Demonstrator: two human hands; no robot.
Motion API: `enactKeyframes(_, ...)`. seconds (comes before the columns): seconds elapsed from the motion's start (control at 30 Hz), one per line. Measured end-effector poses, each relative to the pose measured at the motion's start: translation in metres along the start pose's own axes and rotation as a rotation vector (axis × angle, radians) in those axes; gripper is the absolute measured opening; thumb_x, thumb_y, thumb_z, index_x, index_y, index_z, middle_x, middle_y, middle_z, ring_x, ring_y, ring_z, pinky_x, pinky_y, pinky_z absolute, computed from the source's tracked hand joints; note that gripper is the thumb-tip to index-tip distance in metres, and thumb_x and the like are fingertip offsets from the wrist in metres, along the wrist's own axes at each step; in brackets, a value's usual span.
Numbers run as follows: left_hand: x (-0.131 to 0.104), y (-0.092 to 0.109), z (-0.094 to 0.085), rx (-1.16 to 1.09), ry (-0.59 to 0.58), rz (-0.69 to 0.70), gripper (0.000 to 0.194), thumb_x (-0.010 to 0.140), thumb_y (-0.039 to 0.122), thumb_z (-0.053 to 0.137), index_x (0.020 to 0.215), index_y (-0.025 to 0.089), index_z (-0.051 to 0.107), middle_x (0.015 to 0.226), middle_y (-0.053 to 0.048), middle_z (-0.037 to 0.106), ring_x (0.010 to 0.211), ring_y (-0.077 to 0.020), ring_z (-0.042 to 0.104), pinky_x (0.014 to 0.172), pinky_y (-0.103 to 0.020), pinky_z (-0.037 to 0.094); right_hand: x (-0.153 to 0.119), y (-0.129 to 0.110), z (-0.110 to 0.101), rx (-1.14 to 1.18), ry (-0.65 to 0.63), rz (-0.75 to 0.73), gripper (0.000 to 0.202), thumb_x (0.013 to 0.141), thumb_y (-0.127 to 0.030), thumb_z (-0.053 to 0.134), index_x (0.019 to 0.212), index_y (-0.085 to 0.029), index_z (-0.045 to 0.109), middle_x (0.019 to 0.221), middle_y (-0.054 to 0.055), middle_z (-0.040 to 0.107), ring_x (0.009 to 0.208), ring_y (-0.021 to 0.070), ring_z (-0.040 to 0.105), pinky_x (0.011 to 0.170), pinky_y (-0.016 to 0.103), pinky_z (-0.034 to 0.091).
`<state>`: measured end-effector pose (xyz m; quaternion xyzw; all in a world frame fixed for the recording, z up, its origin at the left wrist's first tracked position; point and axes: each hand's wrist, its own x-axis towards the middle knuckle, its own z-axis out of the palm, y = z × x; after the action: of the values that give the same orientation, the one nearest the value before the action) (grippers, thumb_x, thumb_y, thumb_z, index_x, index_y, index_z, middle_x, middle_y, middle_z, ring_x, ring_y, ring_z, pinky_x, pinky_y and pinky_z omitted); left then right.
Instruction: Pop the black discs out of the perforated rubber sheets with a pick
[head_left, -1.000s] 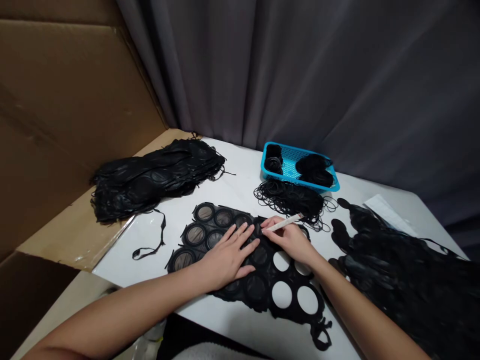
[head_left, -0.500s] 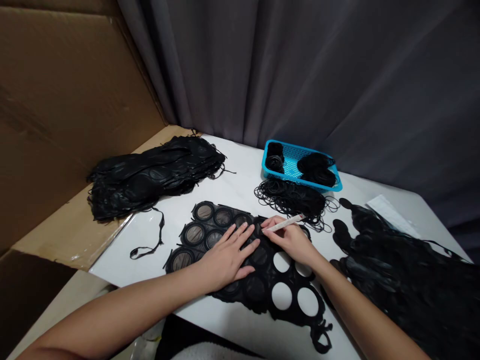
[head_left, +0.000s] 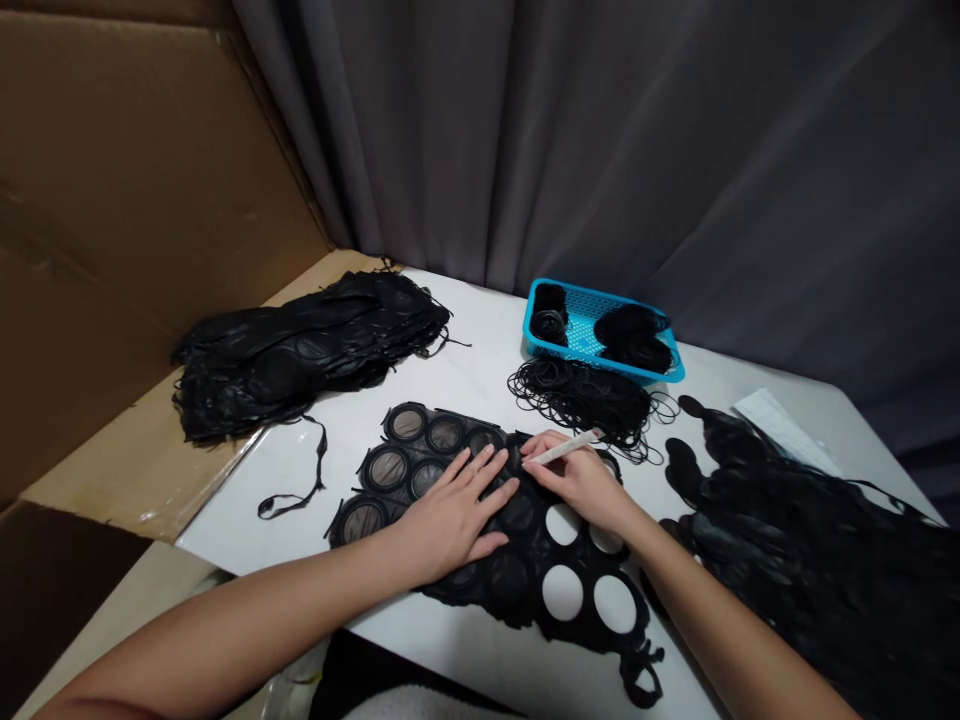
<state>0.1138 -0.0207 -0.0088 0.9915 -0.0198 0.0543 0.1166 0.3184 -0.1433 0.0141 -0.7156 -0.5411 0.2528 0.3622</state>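
Black sheet: the ring-patterned sheet (head_left: 511, 575) lies under both hands near the table's (head_left: 450, 640) near edge, long axis slanting from far left to near right
Left hand: (head_left: 454, 515) flat, fingers spread, pressing mid-sheet
Right hand: (head_left: 581, 485) just beside the left, pinching a slim white pen-like tool (head_left: 566, 446), nearer the dark round at its tip
Rounds: some sheer, some white (holes or discs, cannot tell)
Basket: (head_left: 676, 358) blue perforated plastic, beyond thin black loops (head_left: 585, 397)

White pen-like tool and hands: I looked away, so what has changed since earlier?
Nothing visibly, beyond a slight shift in the view. The right hand keeps its grip on the white pen-like tool; the left hand stays spread on the black sheet.
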Motion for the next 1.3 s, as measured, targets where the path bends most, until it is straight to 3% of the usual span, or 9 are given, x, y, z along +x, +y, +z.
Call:
enactKeyframes(0.13, 0.000, 0.001, 0.002, 0.004, 0.002, -0.005, 0.072, 0.090, 0.045, 0.070, 0.149, 0.015, 0.040, 0.160, -0.021, 0.029, 0.149, -0.0363, 0.025, 0.120, -0.054, 0.026, -0.011, -0.008, 0.018, -0.236, 0.005, -0.160, 0.014, 0.096, -0.017, 0.048, 0.090, -0.022, 0.059, 0.107, 0.011, 0.068, 0.102, 0.0258, 0.062, 0.089, 0.041, 0.050)
enactKeyframes(0.27, -0.001, 0.002, 0.002, -0.001, -0.007, -0.007, 0.067, 0.093, 0.045, 0.066, 0.148, 0.015, 0.042, 0.161, -0.021, 0.026, 0.150, -0.0357, 0.024, 0.120, -0.054, 0.026, -0.017, -0.004, 0.026, -0.541, 0.059, -0.240, 0.025, 0.092, -0.006, 0.043, 0.102, -0.020, 0.061, 0.114, 0.017, 0.068, 0.107, 0.0315, 0.060, 0.092, 0.047, 0.047)
enactKeyframes(0.4, -0.001, 0.000, 0.001, -0.021, 0.000, -0.007, 0.066, 0.093, 0.044, 0.066, 0.149, 0.017, 0.041, 0.162, -0.019, 0.027, 0.150, -0.0363, 0.021, 0.120, -0.054, 0.025, -0.008, 0.012, -0.011, -0.539, 0.432, -0.024, 0.022, 0.099, -0.017, 0.038, 0.098, -0.020, 0.060, 0.096, 0.014, 0.069, 0.087, 0.0280, 0.062, 0.082, 0.042, 0.048)
enactKeyframes(0.47, -0.003, -0.002, 0.000, -0.043, 0.020, 0.005, 0.066, 0.094, 0.046, 0.065, 0.149, 0.018, 0.041, 0.162, -0.018, 0.027, 0.151, -0.0355, 0.021, 0.121, -0.053, 0.025, -0.007, 0.012, -0.030, -0.435, 0.532, 0.069, 0.020, 0.101, -0.026, 0.039, 0.099, -0.022, 0.059, 0.097, 0.012, 0.069, 0.080, 0.0251, 0.062, 0.077, 0.038, 0.048)
enactKeyframes(0.57, -0.010, 0.000, -0.005, -0.074, 0.036, 0.023, 0.063, 0.096, 0.046, 0.062, 0.148, 0.017, 0.042, 0.161, -0.017, 0.029, 0.151, -0.0330, 0.021, 0.122, -0.052, 0.024, -0.018, -0.004, -0.035, -0.229, 0.381, 0.069, 0.020, 0.101, -0.033, 0.043, 0.100, -0.024, 0.061, 0.099, 0.008, 0.070, 0.079, 0.0229, 0.063, 0.076, 0.035, 0.049)
enactKeyframes(0.7, -0.028, 0.012, -0.011, -0.106, 0.002, 0.082, 0.059, 0.095, 0.043, 0.064, 0.147, 0.021, 0.045, 0.161, -0.015, 0.029, 0.150, -0.0308, 0.026, 0.123, -0.048, 0.024, -0.044, -0.027, -0.002, -0.014, 0.042, 0.015, 0.020, 0.102, -0.031, 0.043, 0.101, -0.025, 0.062, 0.101, 0.005, 0.070, 0.095, 0.0221, 0.066, 0.086, 0.033, 0.049)
enactKeyframes(0.8, -0.039, 0.020, -0.010, -0.087, -0.029, 0.079, 0.068, 0.091, 0.040, 0.070, 0.150, 0.022, 0.041, 0.162, -0.016, 0.026, 0.150, -0.0325, 0.025, 0.122, -0.048, 0.025, -0.055, -0.031, 0.018, 0.049, -0.078, 0.014, 0.018, 0.102, -0.027, 0.044, 0.100, -0.024, 0.061, 0.104, 0.005, 0.069, 0.100, 0.0211, 0.065, 0.090, 0.033, 0.048)
enactKeyframes(1.3, -0.043, 0.023, -0.006, -0.081, -0.008, 0.075, 0.063, 0.092, 0.037, 0.068, 0.149, 0.026, 0.043, 0.164, -0.013, 0.022, 0.151, -0.0332, 0.022, 0.122, -0.050, 0.025, -0.054, -0.023, 0.025, 0.047, -0.107, -0.006, 0.014, 0.098, -0.023, 0.049, 0.086, -0.023, 0.055, 0.104, 0.004, 0.063, 0.097, 0.0208, 0.060, 0.089, 0.035, 0.045)
